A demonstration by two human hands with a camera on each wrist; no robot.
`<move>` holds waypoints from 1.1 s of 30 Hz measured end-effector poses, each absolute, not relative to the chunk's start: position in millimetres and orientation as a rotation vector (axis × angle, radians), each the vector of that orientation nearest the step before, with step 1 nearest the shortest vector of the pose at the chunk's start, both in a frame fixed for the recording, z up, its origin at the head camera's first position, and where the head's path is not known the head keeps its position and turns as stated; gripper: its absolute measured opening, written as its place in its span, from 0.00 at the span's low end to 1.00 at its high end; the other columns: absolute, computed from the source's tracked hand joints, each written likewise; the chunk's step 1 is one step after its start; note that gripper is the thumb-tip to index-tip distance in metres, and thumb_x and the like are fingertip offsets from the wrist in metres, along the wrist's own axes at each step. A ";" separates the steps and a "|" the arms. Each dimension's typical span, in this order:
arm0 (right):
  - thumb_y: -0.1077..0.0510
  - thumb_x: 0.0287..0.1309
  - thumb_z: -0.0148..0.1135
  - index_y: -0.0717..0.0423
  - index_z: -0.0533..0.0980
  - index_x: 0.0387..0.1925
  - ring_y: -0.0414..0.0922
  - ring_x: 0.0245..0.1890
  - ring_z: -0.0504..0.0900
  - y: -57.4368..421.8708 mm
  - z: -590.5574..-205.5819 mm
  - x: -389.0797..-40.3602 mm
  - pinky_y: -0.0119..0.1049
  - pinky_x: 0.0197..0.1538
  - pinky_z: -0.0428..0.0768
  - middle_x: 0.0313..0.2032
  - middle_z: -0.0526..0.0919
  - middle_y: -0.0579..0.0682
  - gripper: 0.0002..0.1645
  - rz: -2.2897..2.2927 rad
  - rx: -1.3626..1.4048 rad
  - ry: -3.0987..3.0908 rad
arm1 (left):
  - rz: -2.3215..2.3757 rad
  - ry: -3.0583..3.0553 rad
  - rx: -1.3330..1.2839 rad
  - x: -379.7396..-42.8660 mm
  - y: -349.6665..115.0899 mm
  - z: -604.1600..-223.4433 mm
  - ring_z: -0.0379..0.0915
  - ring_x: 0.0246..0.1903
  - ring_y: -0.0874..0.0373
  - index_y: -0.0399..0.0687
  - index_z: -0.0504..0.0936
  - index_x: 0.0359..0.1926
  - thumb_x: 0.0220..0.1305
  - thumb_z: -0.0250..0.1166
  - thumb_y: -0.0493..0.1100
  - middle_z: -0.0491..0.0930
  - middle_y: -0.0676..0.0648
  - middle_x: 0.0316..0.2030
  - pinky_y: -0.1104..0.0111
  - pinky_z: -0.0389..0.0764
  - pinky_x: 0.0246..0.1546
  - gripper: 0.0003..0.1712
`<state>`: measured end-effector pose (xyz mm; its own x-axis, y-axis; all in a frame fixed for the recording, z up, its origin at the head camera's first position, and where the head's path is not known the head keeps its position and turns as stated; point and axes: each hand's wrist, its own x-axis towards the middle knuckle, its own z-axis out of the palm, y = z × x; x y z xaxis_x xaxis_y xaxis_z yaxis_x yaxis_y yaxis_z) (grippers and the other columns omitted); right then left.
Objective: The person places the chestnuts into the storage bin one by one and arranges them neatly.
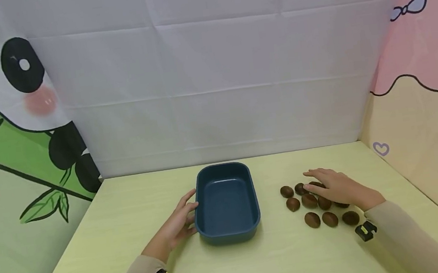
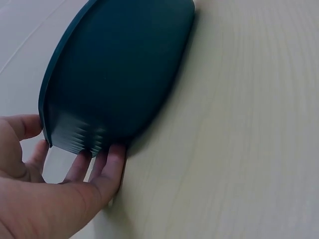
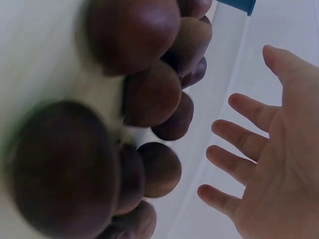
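A dark blue, rounded rectangular container (image 1: pixel 232 240) stands on the table with nothing inside it. My left hand (image 1: pixel 178 225) touches its left side with spread fingers. In the left wrist view, the fingertips rest against the wall of the container (image 2: pixel 119 64). To the right lies a loose group of brown chestnuts (image 1: pixel 312 220). Over the back of this group is my right hand (image 1: pixel 339 187), its fingers extended and partly hiding several of them. The right wrist view has the hand (image 3: pixel 274 144) with fingers spread and holding nothing, apart from the chestnuts (image 3: pixel 152 94).
The pale yellow tabletop (image 1: pixel 277 262) ends at a white cloth backdrop (image 1: pixel 225 117). Printed side panels stand left and right, with a panda (image 1: pixel 22 65) and a pink figure (image 1: pixel 419 50). Small black wrist devices sit on both sleeves.
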<state>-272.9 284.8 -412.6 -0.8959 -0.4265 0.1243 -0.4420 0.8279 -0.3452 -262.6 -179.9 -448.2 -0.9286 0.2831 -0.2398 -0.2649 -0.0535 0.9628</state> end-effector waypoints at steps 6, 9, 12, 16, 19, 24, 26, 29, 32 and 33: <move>0.38 0.72 0.53 0.60 0.72 0.66 0.61 0.62 0.72 266.0 -407.1 -287.3 0.62 0.61 0.68 0.61 0.76 0.60 0.35 0.600 0.790 -3.020 | 2.036 1.851 0.041 -261.5 -180.3 -447.3 0.70 0.63 0.44 0.64 0.44 0.79 0.78 0.49 0.48 0.53 0.35 0.73 0.55 0.75 0.53 0.36; 0.39 0.71 0.55 0.61 0.72 0.66 0.60 0.61 0.73 259.5 -406.7 -295.8 0.60 0.61 0.69 0.60 0.77 0.59 0.35 0.589 0.831 -3.056 | 2.026 1.865 0.040 -262.0 -180.3 -448.0 0.71 0.62 0.44 0.64 0.44 0.79 0.78 0.48 0.47 0.53 0.35 0.73 0.55 0.75 0.53 0.36; 0.41 0.70 0.58 0.61 0.72 0.65 0.59 0.61 0.73 253.9 -407.1 -302.4 0.58 0.61 0.70 0.59 0.78 0.58 0.33 0.598 0.842 -3.104 | 2.025 1.870 0.037 -262.5 -180.6 -449.0 0.71 0.62 0.44 0.64 0.45 0.79 0.78 0.49 0.48 0.53 0.35 0.73 0.55 0.75 0.53 0.36; 0.44 0.69 0.62 0.59 0.73 0.65 0.57 0.60 0.76 248.2 -410.6 -309.6 0.55 0.60 0.71 0.57 0.80 0.55 0.31 0.652 0.847 -3.139 | 2.042 1.872 0.013 -261.9 -179.9 -449.6 0.72 0.61 0.43 0.65 0.47 0.79 0.77 0.50 0.48 0.56 0.35 0.72 0.54 0.76 0.53 0.35; 0.46 0.67 0.64 0.57 0.75 0.63 0.56 0.58 0.77 244.6 -413.0 -315.0 0.54 0.59 0.73 0.56 0.81 0.54 0.29 0.688 0.842 -3.153 | 2.045 1.881 -0.001 -262.4 -179.1 -449.5 0.73 0.61 0.44 0.66 0.49 0.78 0.77 0.51 0.48 0.58 0.36 0.72 0.54 0.76 0.53 0.35; 0.47 0.64 0.67 0.54 0.78 0.60 0.53 0.53 0.80 237.1 -417.1 -323.9 0.53 0.56 0.75 0.50 0.83 0.50 0.26 0.680 0.812 -3.191 | 2.050 1.884 0.007 -262.6 -178.7 -449.0 0.73 0.60 0.44 0.66 0.49 0.78 0.77 0.50 0.48 0.58 0.35 0.72 0.54 0.76 0.53 0.34; 0.47 0.62 0.69 0.54 0.79 0.57 0.51 0.49 0.81 234.2 -419.1 -326.9 0.52 0.54 0.75 0.46 0.84 0.48 0.26 0.646 0.821 -3.193 | 2.049 1.877 0.018 -262.2 -178.9 -448.7 0.72 0.61 0.43 0.65 0.47 0.79 0.78 0.50 0.48 0.57 0.35 0.72 0.54 0.76 0.53 0.34; 0.47 0.60 0.72 0.55 0.81 0.54 0.49 0.46 0.81 231.2 -421.1 -330.3 0.52 0.53 0.76 0.43 0.84 0.46 0.25 0.595 0.843 -3.185 | 2.044 1.869 0.034 -261.9 -179.7 -449.4 0.71 0.62 0.43 0.64 0.46 0.79 0.78 0.49 0.48 0.55 0.34 0.72 0.55 0.76 0.53 0.35; 0.47 0.58 0.73 0.57 0.82 0.51 0.50 0.46 0.81 229.5 -421.5 -332.3 0.52 0.52 0.77 0.42 0.84 0.46 0.24 0.590 0.858 -3.170 | 2.046 1.866 0.039 -261.3 -179.9 -449.3 0.70 0.63 0.42 0.64 0.46 0.79 0.78 0.49 0.48 0.55 0.34 0.73 0.55 0.76 0.53 0.35; 0.47 0.58 0.73 0.57 0.83 0.51 0.49 0.46 0.81 229.1 -421.8 -333.4 0.51 0.53 0.76 0.42 0.84 0.46 0.24 0.596 0.844 -3.172 | 2.046 1.868 0.039 -261.2 -180.0 -449.2 0.70 0.63 0.42 0.64 0.46 0.79 0.78 0.50 0.48 0.55 0.34 0.73 0.54 0.76 0.53 0.36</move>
